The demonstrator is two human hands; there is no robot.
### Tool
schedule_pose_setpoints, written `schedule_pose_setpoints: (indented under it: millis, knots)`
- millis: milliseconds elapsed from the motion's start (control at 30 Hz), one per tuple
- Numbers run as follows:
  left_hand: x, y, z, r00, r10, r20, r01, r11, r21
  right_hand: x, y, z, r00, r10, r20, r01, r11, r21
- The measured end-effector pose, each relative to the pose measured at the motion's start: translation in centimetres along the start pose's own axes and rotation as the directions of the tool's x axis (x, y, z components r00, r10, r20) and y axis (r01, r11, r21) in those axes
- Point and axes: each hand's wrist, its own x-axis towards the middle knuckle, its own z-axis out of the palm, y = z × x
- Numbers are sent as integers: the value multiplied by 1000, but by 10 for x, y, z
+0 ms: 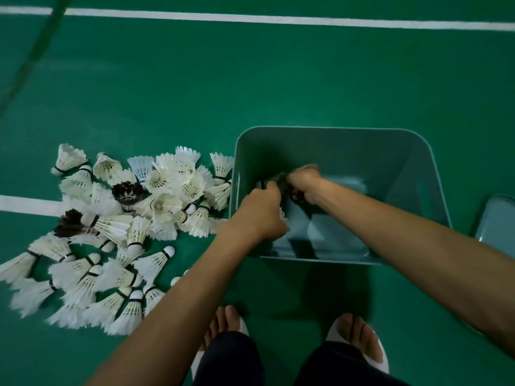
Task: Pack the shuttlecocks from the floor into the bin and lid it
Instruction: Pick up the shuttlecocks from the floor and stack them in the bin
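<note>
A large heap of white feather shuttlecocks (111, 232), with a few dark-feathered ones, lies on the green floor to the left. Right of it stands a teal bin (390, 146) without its lid. Both my hands reach down inside the bin near its left wall. My left hand (262, 215) is closed on white shuttlecocks whose feathers show at its fingertips. My right hand (303, 179) is closed on a dark-feathered shuttlecock (274, 181). The bin's floor is mostly bare. The teal lid (498, 221) lies on the floor at the right edge.
White court lines (278, 19) cross the green floor at the top and under the heap. My two feet in white slippers (359, 341) stand just in front of the bin. Bare floor stretches beyond the bin and heap.
</note>
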Motion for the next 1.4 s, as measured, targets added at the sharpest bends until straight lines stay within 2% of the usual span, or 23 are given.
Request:
schedule_pose_setpoints:
  millis: [100, 233, 300, 367, 400, 467, 500, 567, 667, 800, 867, 933, 1000, 1100, 1167, 1333, 1400]
  knots:
    - [14, 2, 1, 998, -51, 37, 51, 999, 13, -4, -2, -4, 997, -52, 51, 51, 998, 22]
    - [24, 2, 5, 992, -107, 61, 109, 994, -23, -28, -5, -33, 988, -154, 24, 154, 988, -3]
    - [23, 2, 5, 993, -109, 45, 112, 991, -70, -50, -4, -57, 952, -248, 182, 265, 961, -79]
    - [22, 3, 6, 996, -89, 28, 92, 986, -139, -75, 2, -78, 855, -313, 413, 420, 885, -201]
    - [22, 5, 6, 997, -75, 24, 78, 983, -168, -83, 6, -84, 815, -329, 477, 491, 829, -268]
    - [22, 9, 9, 999, -29, 25, 34, 978, -208, -93, 16, -86, 794, -381, 474, 570, 737, -363]
    - [22, 11, 11, 1000, 1, 26, 5, 973, -229, -95, 20, -85, 799, -414, 435, 578, 728, -369]
    - [21, 16, 17, 999, 51, 15, -45, 960, -275, -95, 26, -85, 814, -450, 368, 561, 772, -299]
    - [21, 18, 26, 997, 75, -30, -81, 944, -321, -93, 26, -90, 848, -419, 325, 489, 854, -178]
    - [26, 13, 23, 997, 53, -59, -70, 943, -325, -83, 14, -91, 905, -348, 245, 401, 890, -215]
    - [32, 8, 18, 996, 33, -82, -49, 977, -208, -67, 8, -88, 949, -312, 50, 314, 918, -243]
    - [37, 4, 15, 998, -26, -60, 23, 998, -63, -49, 5, -83, 957, -234, -169, 187, 949, -252]
    - [43, 1, 14, 993, -119, 2, 118, 991, 58, -38, 2, -73, 950, -175, -258, 124, 971, -203]
    - [55, -3, 16, 985, -153, 82, 138, 977, 165, -27, -1, -52, 953, -84, -292, 70, 996, -57]
    - [63, -4, 17, 985, -136, 108, 115, 976, 184, -19, -1, -37, 965, -26, -260, 36, 999, 33]
    - [73, -5, 18, 982, -152, 109, 134, 979, 156, -14, -3, -15, 987, 68, -146, -28, 965, 261]
    - [73, -6, 18, 983, -150, 103, 136, 982, 131, -19, -7, -14, 990, 88, -113, -53, 957, 286]
